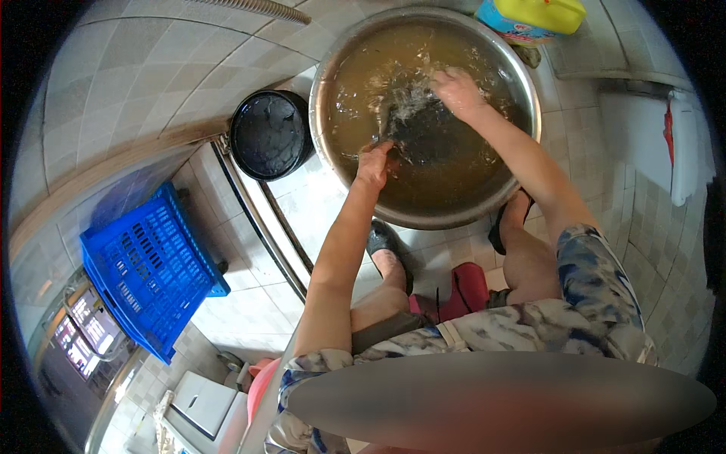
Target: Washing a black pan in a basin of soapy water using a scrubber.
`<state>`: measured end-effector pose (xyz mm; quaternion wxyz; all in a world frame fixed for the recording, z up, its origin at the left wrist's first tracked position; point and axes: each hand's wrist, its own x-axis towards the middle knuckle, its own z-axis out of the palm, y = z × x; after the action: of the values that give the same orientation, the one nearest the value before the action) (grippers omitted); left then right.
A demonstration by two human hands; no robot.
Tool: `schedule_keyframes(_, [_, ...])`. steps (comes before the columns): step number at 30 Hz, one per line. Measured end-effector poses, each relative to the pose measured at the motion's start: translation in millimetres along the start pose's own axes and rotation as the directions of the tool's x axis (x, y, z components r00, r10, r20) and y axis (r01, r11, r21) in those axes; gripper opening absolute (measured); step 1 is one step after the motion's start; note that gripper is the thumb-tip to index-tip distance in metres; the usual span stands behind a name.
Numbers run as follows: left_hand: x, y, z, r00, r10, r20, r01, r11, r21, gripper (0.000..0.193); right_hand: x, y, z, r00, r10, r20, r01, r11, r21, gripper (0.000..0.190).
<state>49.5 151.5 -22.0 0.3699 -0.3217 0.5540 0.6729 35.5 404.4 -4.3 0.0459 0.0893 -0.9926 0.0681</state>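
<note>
A large round metal basin [530, 85] full of brownish, murky water stands before me. Under the surface a dark, blurred mass [434, 133] shows between my hands; what it is cannot be told. My left hand [374, 163] is at the water on the basin's near left side, its fingertips partly hidden at the edge of the dark mass. Farther up and to the right, my right hand [456, 91] is at the splashing surface with its fingers bent down; whether it holds something does not show. Water splashes between the two hands.
A black bucket [269, 136] of dark liquid stands left of the basin. Beyond a floor track is a blue plastic crate [153, 261]. A yellow jug [536, 17] is behind the basin at right, and a flexible hose [266, 10] hangs at the top.
</note>
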Motion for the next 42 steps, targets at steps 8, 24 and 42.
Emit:
schedule_keyframes(8, [-53.2, 30.7, 8.9, 0.987, -0.062, 0.149, 0.044, 0.992, 0.120, 0.041, -63.5, 44.2, -29.5, 0.807, 0.473, 0.354, -0.551, 0.819, 0.162, 0.036])
schedule_keyframes(24, [-204.0, 139.7, 4.3, 0.879, 0.402, 0.259, -0.477, 0.764, 0.435, 0.018, -52.6, 34.3, -29.7, 0.877, 0.326, 0.352, -0.447, 0.822, 0.352, 0.035])
schedule_keyframes(42, [-83.7, 135.4, -138.3, 0.335, 0.815, 0.472, -0.304, -0.381, 0.873, 0.021, -38.2, 20.8, -46.8, 0.876, 0.351, 0.331, -0.466, 0.795, 0.389, 0.032])
